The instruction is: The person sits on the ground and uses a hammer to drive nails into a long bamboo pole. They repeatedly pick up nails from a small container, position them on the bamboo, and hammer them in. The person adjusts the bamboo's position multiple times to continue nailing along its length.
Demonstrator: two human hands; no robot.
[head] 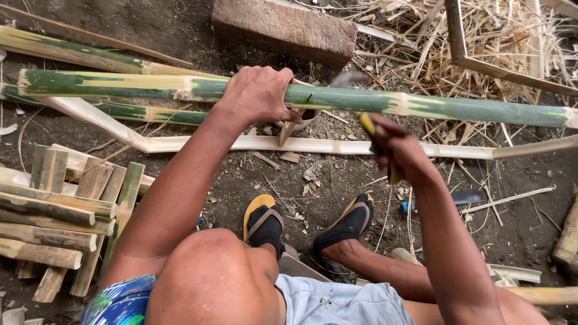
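We see bare dark earth (289, 180) underfoot, littered with chips and shavings (310, 176). On it lie a stack of split bamboo pieces (60, 210) at the left, a wooden block (283, 27) at the top, dry straw-like strips (421, 42) (piled thick) at the upper right, and long pale slats (313, 145) across the middle.

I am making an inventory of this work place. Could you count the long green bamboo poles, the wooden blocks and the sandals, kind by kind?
Long green bamboo poles: 3
Wooden block: 1
Sandals: 2
Total: 6
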